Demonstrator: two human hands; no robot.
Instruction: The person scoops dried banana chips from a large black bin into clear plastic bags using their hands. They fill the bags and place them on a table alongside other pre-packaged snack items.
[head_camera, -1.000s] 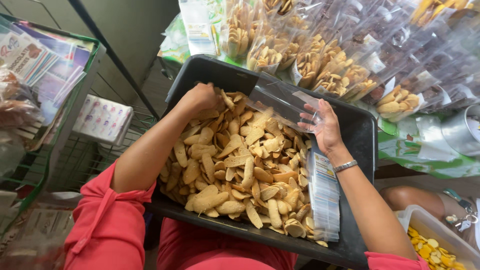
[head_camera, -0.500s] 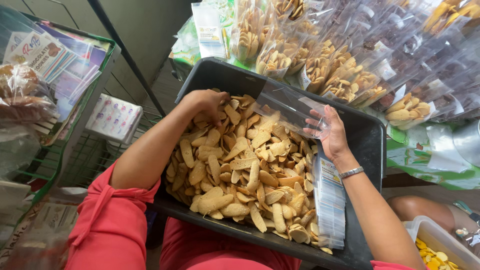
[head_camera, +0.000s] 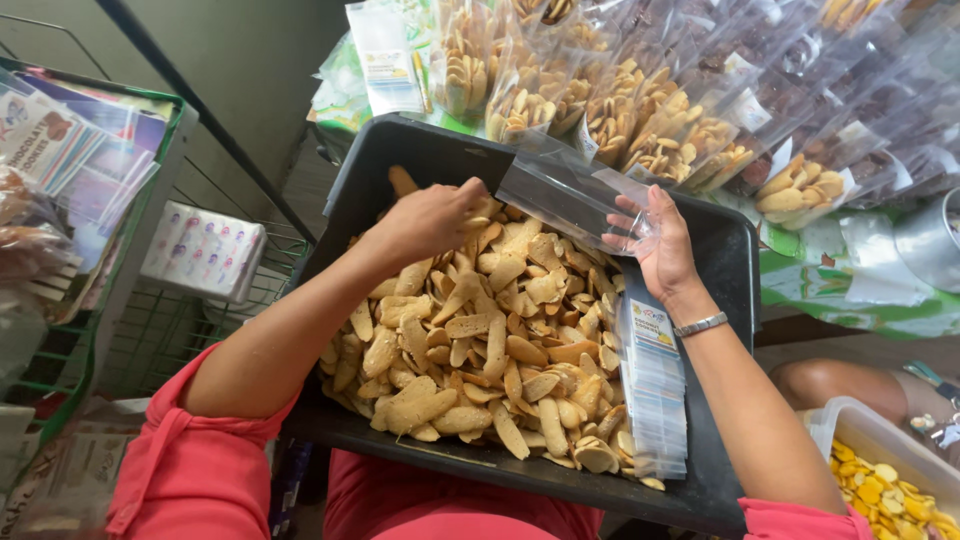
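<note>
A black tub (head_camera: 400, 150) holds a heap of tan biscuits (head_camera: 490, 350). The right hand (head_camera: 655, 245) grasps an empty clear bag (head_camera: 565, 195) over the tub's far edge. The left hand (head_camera: 430, 215) is clenched on biscuits beside the bag's mouth. A stack of labelled bags (head_camera: 655, 400) lies along the tub's right wall.

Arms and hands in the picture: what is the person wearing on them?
Both arms are bare below short pinkish-red sleeves, the left sleeve gathered in folds. The right wrist wears a thin silver bracelet. The left hand and right hand have no gloves.
</note>
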